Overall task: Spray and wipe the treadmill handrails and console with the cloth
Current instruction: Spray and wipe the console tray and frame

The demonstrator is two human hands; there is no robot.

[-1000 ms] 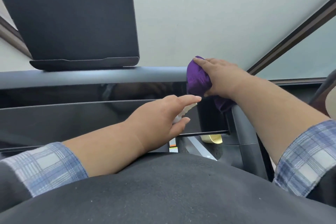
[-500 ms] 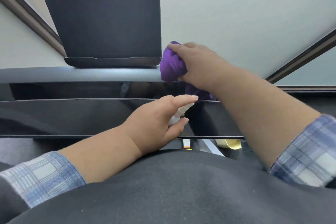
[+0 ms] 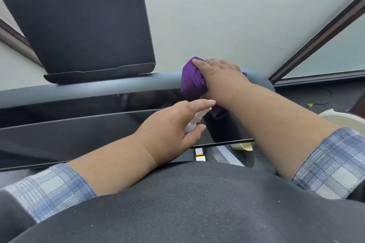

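We press the bunched purple cloth [image 3: 191, 79] against the grey top rail [image 3: 110, 87] of the treadmill console with our right hand [image 3: 221, 77], fingers curled over it, just right of the black tablet holder [image 3: 83, 29]. Our left hand [image 3: 171, 130] grips a small white spray bottle [image 3: 195, 119] over the glossy console panel [image 3: 79, 134], forefinger lying along its top

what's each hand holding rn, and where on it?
Right hand presses the bunched purple cloth onto the top rail. Left hand grips the white spray bottle near its nozzle.
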